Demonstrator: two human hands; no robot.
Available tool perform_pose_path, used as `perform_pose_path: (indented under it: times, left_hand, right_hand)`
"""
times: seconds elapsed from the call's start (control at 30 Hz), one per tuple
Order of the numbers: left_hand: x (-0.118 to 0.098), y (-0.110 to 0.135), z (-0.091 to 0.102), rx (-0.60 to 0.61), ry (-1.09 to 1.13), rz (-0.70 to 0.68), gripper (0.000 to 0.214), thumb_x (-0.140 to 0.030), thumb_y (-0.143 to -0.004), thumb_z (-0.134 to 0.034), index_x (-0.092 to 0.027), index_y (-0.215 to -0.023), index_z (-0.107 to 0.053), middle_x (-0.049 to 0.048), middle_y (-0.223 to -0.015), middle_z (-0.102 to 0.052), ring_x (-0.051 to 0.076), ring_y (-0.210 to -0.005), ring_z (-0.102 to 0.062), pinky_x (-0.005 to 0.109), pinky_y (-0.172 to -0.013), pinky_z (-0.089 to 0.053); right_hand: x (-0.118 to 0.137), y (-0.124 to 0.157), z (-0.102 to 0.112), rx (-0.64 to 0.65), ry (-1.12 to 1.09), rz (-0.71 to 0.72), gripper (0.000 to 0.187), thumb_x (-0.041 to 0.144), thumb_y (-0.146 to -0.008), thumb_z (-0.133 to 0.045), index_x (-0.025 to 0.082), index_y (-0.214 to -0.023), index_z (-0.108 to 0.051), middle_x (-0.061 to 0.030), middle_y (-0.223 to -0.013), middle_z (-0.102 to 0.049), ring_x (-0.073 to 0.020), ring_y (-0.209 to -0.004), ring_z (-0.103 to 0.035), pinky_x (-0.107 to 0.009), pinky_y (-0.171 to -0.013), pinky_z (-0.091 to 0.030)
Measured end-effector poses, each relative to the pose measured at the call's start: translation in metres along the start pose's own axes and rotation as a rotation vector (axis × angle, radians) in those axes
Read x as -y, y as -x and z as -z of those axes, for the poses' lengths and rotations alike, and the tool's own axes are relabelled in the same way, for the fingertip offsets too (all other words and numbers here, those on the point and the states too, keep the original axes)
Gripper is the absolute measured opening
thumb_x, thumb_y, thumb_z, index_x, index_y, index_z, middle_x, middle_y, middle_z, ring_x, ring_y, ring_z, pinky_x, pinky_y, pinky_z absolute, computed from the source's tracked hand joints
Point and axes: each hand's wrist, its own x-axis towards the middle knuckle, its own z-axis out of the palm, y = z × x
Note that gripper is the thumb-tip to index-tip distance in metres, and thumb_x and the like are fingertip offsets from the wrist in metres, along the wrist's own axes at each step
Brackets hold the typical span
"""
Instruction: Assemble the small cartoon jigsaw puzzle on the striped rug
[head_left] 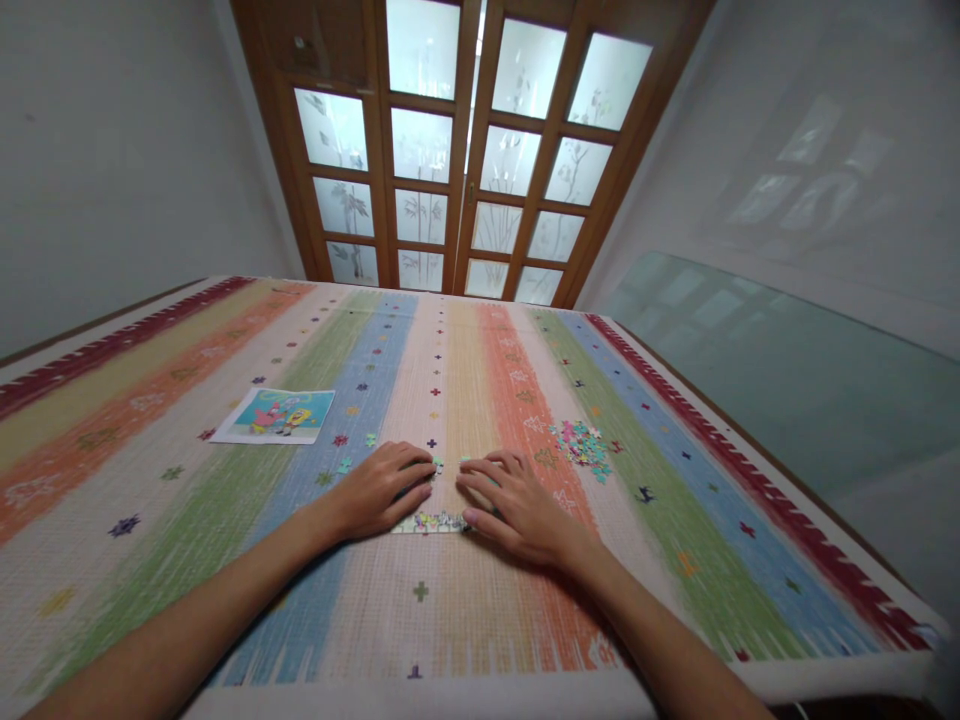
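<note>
A short strip of joined jigsaw puzzle pieces lies on the striped tablecloth between my hands. My left hand rests at the strip's left end, fingers stretched toward the middle and slightly bent. A small loose puzzle piece sits right by its fingertips. On the other side, my right hand has its fingers apart, with the thumb at the strip's right end. Another greenish piece shows partly at its fingertips. Further loose pieces, one greenish and one paler, lie beyond my left hand.
A heap of loose puzzle pieces lies to the right of my right hand. Left of centre is a printed cartoon picture. The tablecloth covers the wide table. Wooden doors with frosted panes stand behind it.
</note>
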Motion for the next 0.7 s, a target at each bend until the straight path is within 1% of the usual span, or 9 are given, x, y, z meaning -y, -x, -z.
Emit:
perform_pose_path:
  times: [0.23,0.37,0.5,0.7]
  left_hand:
    - [-0.0003,-0.0011,-0.0029,0.021,-0.06,-0.01,0.032,-0.035,-0.109,-0.043,-0.018,-0.128,-0.063,0.0116,-0.128,-0.069,0.027,-0.11,-0.063,0.046,-0.095,-0.05]
    - [-0.0015,-0.0011,-0.003,0.049,-0.083,0.001,0.036,-0.037,-0.11,-0.04,-0.018,-0.131,-0.062,0.0123,-0.135,-0.067,0.027,-0.11,-0.062,0.046,-0.095,-0.049]
    - [-0.0034,-0.0019,-0.0011,0.057,-0.074,0.02,0.038,-0.039,-0.111,-0.038,-0.018,-0.135,-0.06,0.0126,-0.134,-0.068,0.027,-0.109,-0.062,0.046,-0.095,-0.048]
    - [-0.0051,-0.0039,0.0018,0.084,-0.103,-0.001,0.04,-0.039,-0.112,-0.034,-0.017,-0.131,-0.061,0.0118,-0.134,-0.068,0.027,-0.105,-0.061,0.045,-0.092,-0.046]
  right_hand:
    - [-0.0003,0.0003,-0.002,-0.023,0.048,0.03,0.035,0.047,-0.108,-0.046,0.022,-0.122,-0.067,-0.0103,-0.135,-0.066,-0.0286,-0.119,-0.054,-0.049,-0.107,-0.037]
    - [-0.0002,0.0001,-0.0028,-0.007,0.078,-0.001,0.036,0.048,-0.108,-0.046,0.022,-0.124,-0.066,-0.0113,-0.139,-0.063,-0.0299,-0.121,-0.053,-0.05,-0.106,-0.038]
    - [-0.0017,0.0001,-0.0047,-0.023,0.075,-0.023,0.038,0.047,-0.107,-0.046,0.022,-0.128,-0.065,-0.0124,-0.139,-0.063,-0.0308,-0.122,-0.052,-0.051,-0.106,-0.039]
    - [-0.002,-0.001,-0.0057,-0.005,0.069,-0.039,0.039,0.047,-0.107,-0.046,0.02,-0.129,-0.065,-0.0122,-0.14,-0.063,-0.0309,-0.124,-0.051,-0.051,-0.108,-0.039]
